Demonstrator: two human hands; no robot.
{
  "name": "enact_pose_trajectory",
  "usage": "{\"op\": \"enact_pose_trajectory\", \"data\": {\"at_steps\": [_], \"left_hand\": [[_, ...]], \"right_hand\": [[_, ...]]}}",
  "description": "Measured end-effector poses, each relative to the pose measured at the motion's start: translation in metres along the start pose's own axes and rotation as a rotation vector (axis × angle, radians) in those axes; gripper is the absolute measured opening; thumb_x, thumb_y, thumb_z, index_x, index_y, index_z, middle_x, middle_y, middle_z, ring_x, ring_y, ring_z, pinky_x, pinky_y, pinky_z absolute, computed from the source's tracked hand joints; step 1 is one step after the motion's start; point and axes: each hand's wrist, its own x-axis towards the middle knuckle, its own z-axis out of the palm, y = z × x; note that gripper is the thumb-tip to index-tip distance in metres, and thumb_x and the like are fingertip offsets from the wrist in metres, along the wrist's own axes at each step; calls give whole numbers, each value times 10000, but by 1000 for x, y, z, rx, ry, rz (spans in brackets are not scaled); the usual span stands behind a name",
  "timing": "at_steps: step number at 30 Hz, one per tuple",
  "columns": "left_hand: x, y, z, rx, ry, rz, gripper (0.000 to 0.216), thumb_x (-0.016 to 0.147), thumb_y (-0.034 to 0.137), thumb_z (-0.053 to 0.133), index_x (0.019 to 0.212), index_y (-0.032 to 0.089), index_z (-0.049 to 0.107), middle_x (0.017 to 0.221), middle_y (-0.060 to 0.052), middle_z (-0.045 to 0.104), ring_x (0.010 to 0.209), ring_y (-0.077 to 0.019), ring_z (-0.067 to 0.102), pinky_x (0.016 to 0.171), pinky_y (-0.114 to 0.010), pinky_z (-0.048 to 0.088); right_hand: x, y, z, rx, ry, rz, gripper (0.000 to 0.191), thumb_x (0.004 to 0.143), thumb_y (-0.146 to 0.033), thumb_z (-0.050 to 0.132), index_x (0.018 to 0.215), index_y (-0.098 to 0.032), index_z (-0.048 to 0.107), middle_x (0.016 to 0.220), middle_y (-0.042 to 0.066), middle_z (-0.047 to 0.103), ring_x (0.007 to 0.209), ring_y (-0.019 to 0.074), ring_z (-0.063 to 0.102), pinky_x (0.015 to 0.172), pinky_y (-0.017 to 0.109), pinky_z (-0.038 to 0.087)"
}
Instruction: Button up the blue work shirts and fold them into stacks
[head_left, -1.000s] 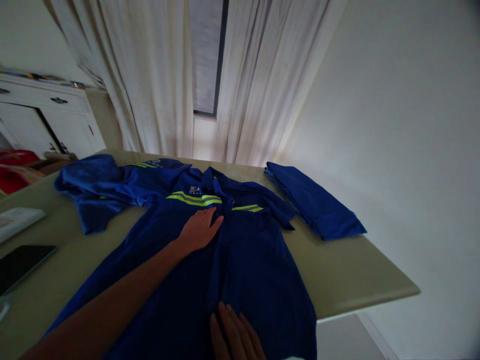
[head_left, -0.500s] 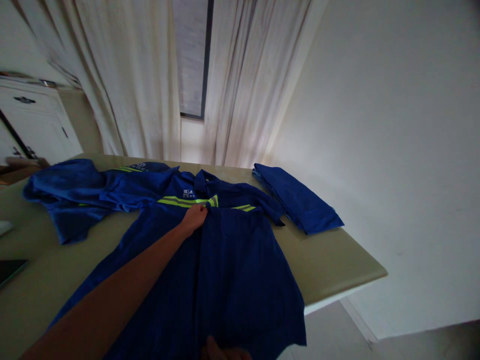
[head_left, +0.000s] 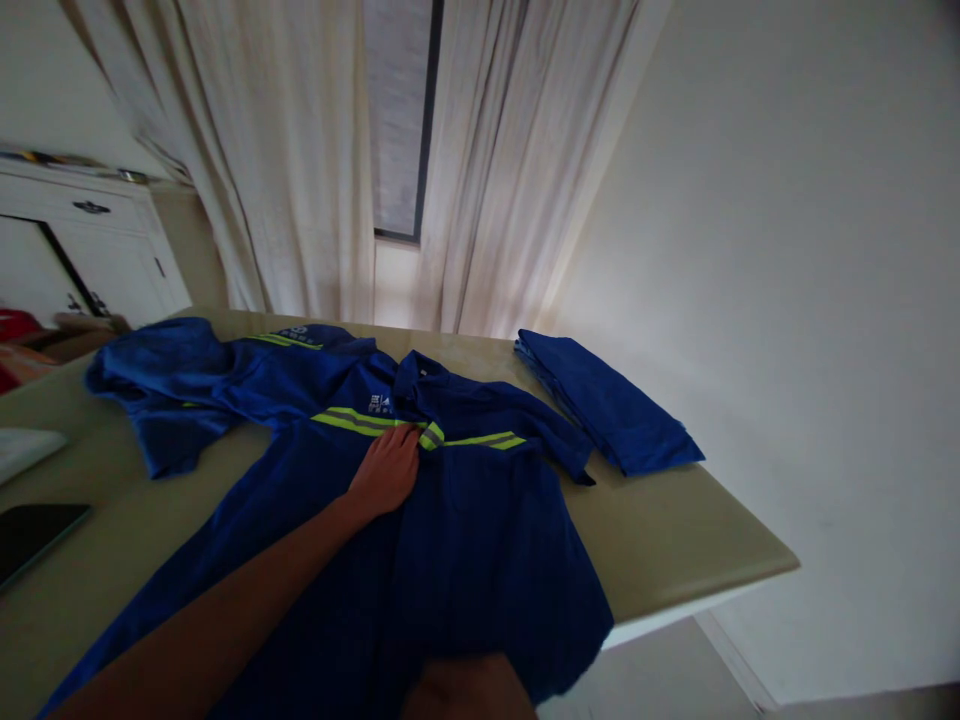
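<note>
A blue work shirt point(head_left: 480, 530) with a yellow-green reflective stripe lies spread front-up on the beige table point(head_left: 675, 540). My left hand point(head_left: 386, 470) lies flat on its chest just below the stripe, fingers stretched out towards the button placket. My right hand point(head_left: 469, 690) shows only as a wrist or back of hand at the bottom edge, on the shirt's lower hem; its fingers are hidden.
A second blue garment point(head_left: 195, 385) lies crumpled at the back left. A folded blue garment point(head_left: 607, 405) sits at the back right. A dark tablet point(head_left: 34, 535) and a white object point(head_left: 22, 450) lie at the left. White curtains hang behind; the table's edge is at the right.
My left hand slid up the shirt's chest to the stripe, then came back a little and flattened. My right hand drew back to the bottom edge, its fingers now out of sight.
</note>
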Motion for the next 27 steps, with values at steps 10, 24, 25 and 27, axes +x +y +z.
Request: {"op": "enact_pose_trajectory", "data": {"at_steps": [10,24,25,27], "left_hand": [[-45,17,-17,-186,-61,-118,405,966,328,447,1319,212,608,1442,-140,614,1349,-315,552,1163,-494,360],[118,-22,-5,-1110,-44,-364,344,741,446,726,969,197,662,872,-46,753,807,-207,722,769,-348,588],[119,-28,-2,-1084,-61,-385,334,710,428,750,932,191,675,824,-45,748,781,-220,719,741,-349,590],[123,-39,2,-986,-75,-434,299,703,426,756,863,181,695,759,-54,736,756,-250,711,708,-364,585]], "right_hand": [[196,151,1,-121,59,466,524,974,-468,615,1433,-219,578,1472,160,550,1328,339,506,1078,476,390],[182,225,8,-36,337,648,598,978,-373,505,1513,-106,481,1473,200,550,1386,313,476,1123,445,368],[180,229,5,-61,310,693,617,955,-375,542,1511,-111,488,1478,204,545,1381,330,479,1115,456,373],[178,233,2,-99,225,740,628,926,-375,589,1509,-159,504,1502,183,532,1378,352,481,1106,481,376]]}}
